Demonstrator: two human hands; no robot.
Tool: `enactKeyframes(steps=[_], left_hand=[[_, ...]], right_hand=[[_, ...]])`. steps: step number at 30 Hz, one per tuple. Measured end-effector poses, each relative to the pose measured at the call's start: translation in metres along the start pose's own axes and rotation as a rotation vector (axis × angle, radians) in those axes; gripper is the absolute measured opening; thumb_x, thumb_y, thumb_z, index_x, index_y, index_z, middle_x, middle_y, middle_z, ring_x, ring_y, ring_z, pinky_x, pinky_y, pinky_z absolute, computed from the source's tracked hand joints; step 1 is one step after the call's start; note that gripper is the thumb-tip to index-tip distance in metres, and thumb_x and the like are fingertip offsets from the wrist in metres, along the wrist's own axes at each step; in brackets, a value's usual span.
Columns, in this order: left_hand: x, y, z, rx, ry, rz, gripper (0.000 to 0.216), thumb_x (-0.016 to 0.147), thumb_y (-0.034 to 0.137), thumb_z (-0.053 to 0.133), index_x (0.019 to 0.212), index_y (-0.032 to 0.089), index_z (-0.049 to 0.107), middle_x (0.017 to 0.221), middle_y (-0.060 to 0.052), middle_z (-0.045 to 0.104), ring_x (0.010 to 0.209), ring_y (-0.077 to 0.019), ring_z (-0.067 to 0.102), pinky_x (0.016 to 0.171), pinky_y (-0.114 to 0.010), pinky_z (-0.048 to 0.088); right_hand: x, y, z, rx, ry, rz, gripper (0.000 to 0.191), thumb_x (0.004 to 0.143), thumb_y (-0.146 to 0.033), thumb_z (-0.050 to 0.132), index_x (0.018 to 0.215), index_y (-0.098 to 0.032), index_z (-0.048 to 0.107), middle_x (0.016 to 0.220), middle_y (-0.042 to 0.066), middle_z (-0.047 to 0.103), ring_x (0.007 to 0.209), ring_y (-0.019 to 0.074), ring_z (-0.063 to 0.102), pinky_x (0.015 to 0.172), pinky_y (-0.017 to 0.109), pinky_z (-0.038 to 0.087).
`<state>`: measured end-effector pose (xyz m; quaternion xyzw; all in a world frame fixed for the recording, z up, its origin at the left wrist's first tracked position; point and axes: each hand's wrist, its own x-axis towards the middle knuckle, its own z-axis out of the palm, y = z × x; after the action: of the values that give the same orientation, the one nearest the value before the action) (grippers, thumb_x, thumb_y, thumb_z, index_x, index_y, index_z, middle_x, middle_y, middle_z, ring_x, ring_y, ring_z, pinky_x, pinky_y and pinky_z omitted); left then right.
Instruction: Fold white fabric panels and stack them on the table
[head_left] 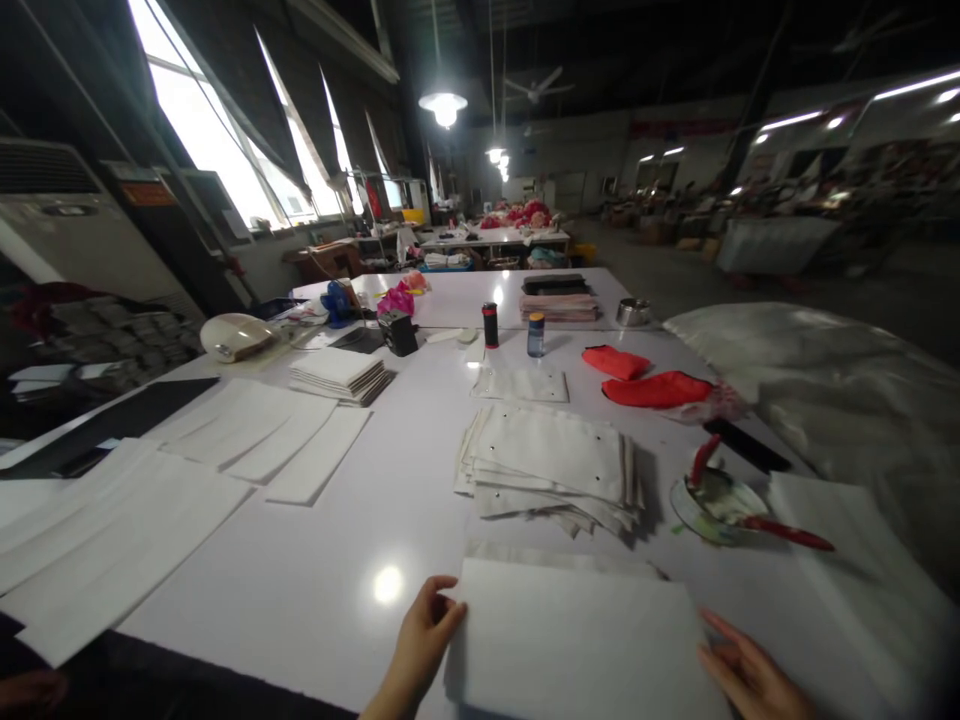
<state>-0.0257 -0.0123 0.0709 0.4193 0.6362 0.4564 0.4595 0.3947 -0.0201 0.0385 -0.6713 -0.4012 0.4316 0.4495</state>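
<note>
A flat white sheet point(577, 635), of paper or stiff cloth, lies at the near edge of the table over another pale piece point(555, 556) whose far edge shows. At the sheet's left edge, near its far corner, my left hand point(420, 640) pinches it between thumb and forefinger. My right hand point(750, 665) has its fingertips at the right edge, thumb below the forefinger, apparently gripping it. Just beyond is an uneven stack of off-white cloth pieces point(551, 455) with small dark dots. A single similar piece point(521, 385) lies farther back.
Right of the stack, red-handled tools point(787, 532) rest on a small dish point(694, 515). Red cloth pieces point(660, 390), a bottle point(535, 335) and a dark canister point(490, 325) stand farther off. White sheets point(127, 530) spread leftward. Another person's hand point(34, 690) shows lower left.
</note>
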Motion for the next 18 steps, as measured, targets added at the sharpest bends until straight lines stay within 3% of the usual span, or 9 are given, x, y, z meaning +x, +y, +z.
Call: enactKeyframes(steps=[5,10,18], left_hand=[[0.025,-0.025,0.015,0.249,0.034,0.033,0.035,0.071,0.04,0.055,0.1,0.02,0.051,0.062,0.005,0.052,0.061,-0.0159,0.053,0.061,-0.027,0.041],[0.036,-0.036,0.018,0.359,0.047,0.028,0.03,0.074,0.035,0.052,0.1,0.02,0.049,0.066,0.003,0.056,0.062,-0.0162,0.055,0.061,-0.027,0.041],[0.039,-0.037,0.021,0.327,0.072,-0.024,0.032,0.071,0.037,0.054,0.098,0.019,0.051,0.064,0.003,0.057,0.061,-0.0156,0.056,0.059,-0.026,0.041]], right_hand=[[0.023,0.013,0.019,-0.1,0.022,-0.052,0.059,0.058,-0.061,0.066,0.1,-0.024,0.049,0.065,0.001,0.063,0.063,0.0254,0.062,0.056,0.033,0.049],[0.033,0.029,0.024,-0.208,-0.01,-0.055,0.052,0.059,-0.064,0.061,0.093,-0.024,0.055,0.066,0.001,0.063,0.064,0.0251,0.062,0.056,0.032,0.047],[0.032,0.031,0.024,-0.262,-0.033,-0.051,0.051,0.061,-0.064,0.058,0.092,-0.024,0.056,0.07,0.001,0.065,0.065,0.0246,0.062,0.06,0.034,0.047]])
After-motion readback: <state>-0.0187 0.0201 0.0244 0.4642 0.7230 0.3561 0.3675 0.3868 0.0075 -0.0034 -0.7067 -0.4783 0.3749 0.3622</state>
